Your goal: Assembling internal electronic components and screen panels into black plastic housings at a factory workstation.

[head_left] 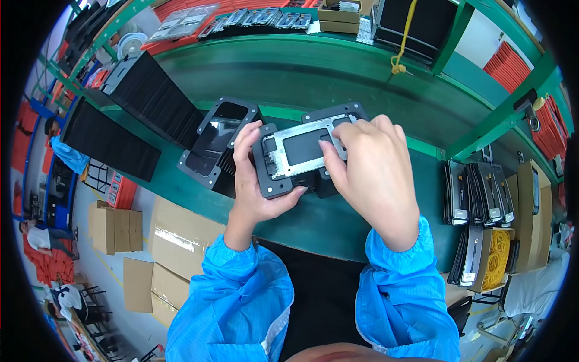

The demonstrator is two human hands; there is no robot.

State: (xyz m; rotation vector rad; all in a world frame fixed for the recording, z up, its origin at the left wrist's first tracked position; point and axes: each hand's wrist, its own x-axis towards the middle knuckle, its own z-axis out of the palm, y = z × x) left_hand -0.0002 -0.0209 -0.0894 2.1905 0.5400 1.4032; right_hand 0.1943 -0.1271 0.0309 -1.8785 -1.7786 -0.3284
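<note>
My left hand (252, 205) grips the left end of a black block-shaped fixture (275, 189), fingers behind it and thumb along the near edge. In the fixture sits a silver phone-sized metal frame (281, 158) with a large window. My right hand (380, 172) pinches the right end of this frame, thumb on its window side and fingers over the far edge, hiding that end. Just left stands a stack of similar black fixtures, the top one holding a glossy dark panel (222, 134). Below and behind the held fixture, more dark fixtures show in part.
Two tall black stacks (154, 90) rise at the left of the green bench (344, 220). Upright dark sleeves (476, 190) and a box of yellow cord (497, 256) stand at right. A shelf with metal parts (259, 17) runs along the back; a yellow cord (408, 30) hangs from above.
</note>
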